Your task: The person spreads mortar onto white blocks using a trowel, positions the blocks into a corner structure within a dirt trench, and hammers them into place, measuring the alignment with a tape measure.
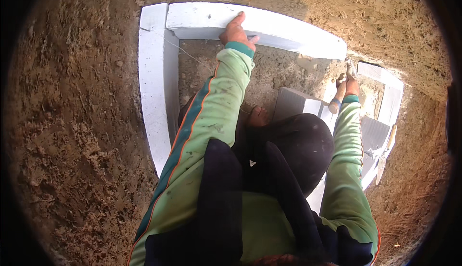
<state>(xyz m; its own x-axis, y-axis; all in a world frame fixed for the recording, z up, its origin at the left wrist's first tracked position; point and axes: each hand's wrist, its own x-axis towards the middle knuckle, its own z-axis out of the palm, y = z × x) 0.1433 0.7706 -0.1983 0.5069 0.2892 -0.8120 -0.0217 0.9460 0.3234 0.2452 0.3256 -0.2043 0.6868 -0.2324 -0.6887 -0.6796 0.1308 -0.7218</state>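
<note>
My left hand (236, 31) grips the long white block (293, 32) at the top of the view, with fingers curled over its face. My right hand (350, 85) is closed round a wooden-handled tool (337, 98); its metal end lies by the block's right end, its shape unclear. Another white block (151, 83) runs down the left side, meeting the long one at the upper-left corner. A thin string (181, 49) stretches from the left block toward my left sleeve.
Grey-white blocks (296, 100) lie beside my knee, and more (390, 95) line the right side, with a second tool (381, 159) on them. My bare foot (259, 116) rests on the sandy ground (202, 54) inside the blocks. Rough earth walls (67, 121) surround them.
</note>
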